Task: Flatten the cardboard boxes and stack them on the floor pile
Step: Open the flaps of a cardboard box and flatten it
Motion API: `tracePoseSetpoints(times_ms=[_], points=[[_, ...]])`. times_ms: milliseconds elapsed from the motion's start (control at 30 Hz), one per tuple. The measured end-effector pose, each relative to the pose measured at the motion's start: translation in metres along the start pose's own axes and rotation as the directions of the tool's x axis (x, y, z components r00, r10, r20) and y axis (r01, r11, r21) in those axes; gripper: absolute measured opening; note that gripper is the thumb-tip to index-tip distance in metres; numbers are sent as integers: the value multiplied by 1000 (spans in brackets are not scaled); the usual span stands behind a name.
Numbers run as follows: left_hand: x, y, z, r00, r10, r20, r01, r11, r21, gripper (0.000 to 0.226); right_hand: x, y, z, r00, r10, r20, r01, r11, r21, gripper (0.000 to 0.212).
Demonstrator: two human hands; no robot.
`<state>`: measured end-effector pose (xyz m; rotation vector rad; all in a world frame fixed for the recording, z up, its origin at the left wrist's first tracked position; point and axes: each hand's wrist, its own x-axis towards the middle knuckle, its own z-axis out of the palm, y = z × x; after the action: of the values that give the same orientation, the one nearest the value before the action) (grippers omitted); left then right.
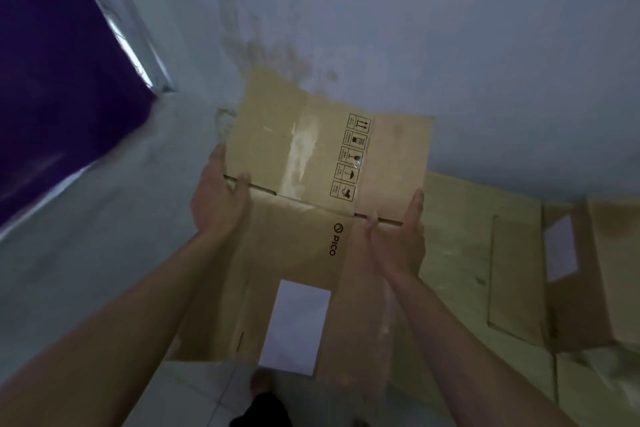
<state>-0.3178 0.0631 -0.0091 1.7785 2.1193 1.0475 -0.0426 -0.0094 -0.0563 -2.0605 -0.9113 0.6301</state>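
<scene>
A brown cardboard box (304,204) with a PICO logo, printed handling symbols and a white label is held up in front of me, its top flaps spread flat against the view. My left hand (218,198) grips its left edge at the flap fold, thumb over the front. On the other side my right hand (398,236) clasps the right edge, fingers extended upward. Flattened cardboard (485,270) lies on the floor behind and to the right, forming the pile.
A pale stained wall (381,28) fills the background. A dark purple curtain with a window frame (69,62) is at the upper left. My foot (263,385) shows on the tiled floor (194,388) below the box.
</scene>
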Motion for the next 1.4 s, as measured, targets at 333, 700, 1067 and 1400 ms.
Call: tracePoseSetpoints(times_ms=[333, 700, 1067, 1400], points=[[105, -114, 19, 991, -86, 103, 85, 996, 11, 64, 5, -57, 135, 999, -40, -27, 38, 995, -96, 95], [137, -263, 133, 934, -221, 280, 224, 974, 20, 72, 28, -13, 296, 987, 154, -51, -161, 973, -166, 96], [108, -430, 390, 924, -149, 352, 149, 988, 27, 65, 126, 198, 486, 957, 274, -91, -284, 950, -128, 96], [129, -560, 606, 847, -79, 525, 55, 997, 60, 67, 233, 369, 647, 949, 311, -58, -315, 912, -261, 96]])
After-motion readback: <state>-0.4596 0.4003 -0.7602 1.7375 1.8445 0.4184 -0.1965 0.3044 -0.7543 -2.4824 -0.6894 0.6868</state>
